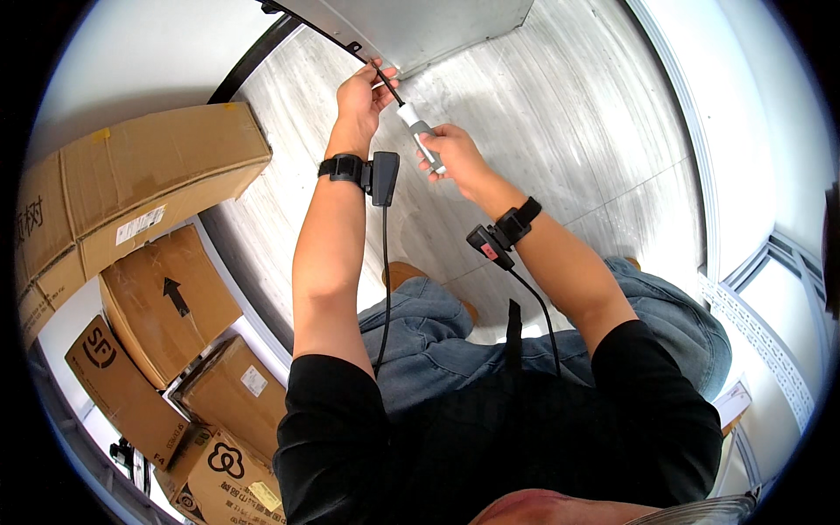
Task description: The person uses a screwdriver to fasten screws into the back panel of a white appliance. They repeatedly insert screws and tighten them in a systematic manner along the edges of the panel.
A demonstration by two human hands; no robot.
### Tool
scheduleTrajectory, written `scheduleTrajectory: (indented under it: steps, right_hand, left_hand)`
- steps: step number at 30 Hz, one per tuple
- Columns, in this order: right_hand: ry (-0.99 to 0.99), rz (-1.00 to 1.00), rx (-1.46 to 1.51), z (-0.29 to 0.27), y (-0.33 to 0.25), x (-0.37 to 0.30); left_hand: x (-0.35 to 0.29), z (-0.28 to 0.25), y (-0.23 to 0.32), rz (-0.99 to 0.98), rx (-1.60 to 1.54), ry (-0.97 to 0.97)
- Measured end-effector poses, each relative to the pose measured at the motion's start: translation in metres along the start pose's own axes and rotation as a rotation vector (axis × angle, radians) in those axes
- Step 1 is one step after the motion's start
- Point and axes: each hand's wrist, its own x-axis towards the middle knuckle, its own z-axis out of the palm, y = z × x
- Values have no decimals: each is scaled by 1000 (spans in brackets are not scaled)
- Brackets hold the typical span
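My right hand (453, 156) is wrapped around the grey and white handle of a screwdriver (420, 133). Its dark shaft slants up and left to the dark lower edge of a grey metal panel (420, 35). At that edge, my left hand (359, 98) has its fingers curled close about the shaft's far end. Whatever those fingertips pinch is too small to make out. A small black tab (353, 47) sticks out from the panel's edge just beyond them. Each wrist wears a black strap with a cabled black device.
Several cardboard boxes stand at the left, among them a long one (166, 166) and one with an arrow (144, 302). Pale wood-look floor (560, 131) lies under my hands. A white wall (744, 114) and a perforated metal rail (761, 319) run along the right.
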Motion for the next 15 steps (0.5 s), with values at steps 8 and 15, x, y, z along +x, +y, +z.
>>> scheduleTrajectory:
  steps: [8, 15]
  right_hand:
    - [39, -93, -52, 4, 10, 5]
    - [8, 25, 103, 8, 8, -2]
  left_hand:
    - [-5, 2, 0, 4, 25, 9]
    - [-9, 2, 0, -6, 92, -15]
